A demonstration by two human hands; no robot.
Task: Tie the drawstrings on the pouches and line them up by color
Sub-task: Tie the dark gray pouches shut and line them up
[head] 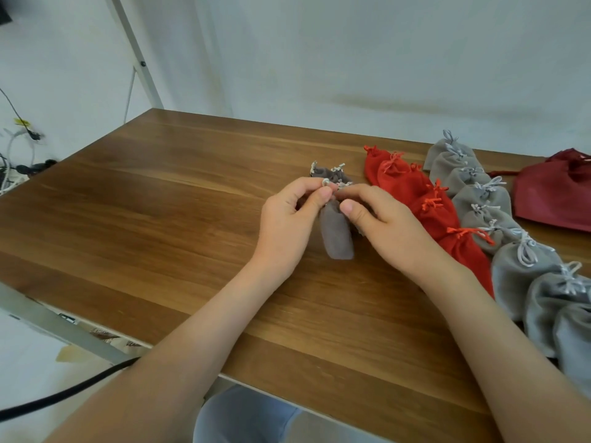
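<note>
Left hand: the left hand [292, 219] is raised over the wooden table [160, 203], thumb and forefinger pinching the pale drawstring [332, 184] at the neck of a brown-grey pouch [337, 235].
Right hand: the right hand [388, 228] pinches the same drawstring from the other side, fingertips almost meeting those of the left.
Held pouch: it hangs between both hands, its bottom near or on the tabletop; which, I cannot tell.
Second brown-grey pouch: another pouch [329, 173] lies just behind the hands, partly hidden by the fingers.
Red row: tied red pouches [425, 199] lie overlapping in a line just right of the right hand; the right forearm covers its near end.
Grey row: tied light grey pouches [518, 260] form a longer line touching the red row's right side, running to the frame edge.
Far right: a larger dark red drawstring bag [556, 193] lies beyond the grey row.
Left edge: cables [19, 155] beside the table, a black cord [64, 393] below it.
</note>
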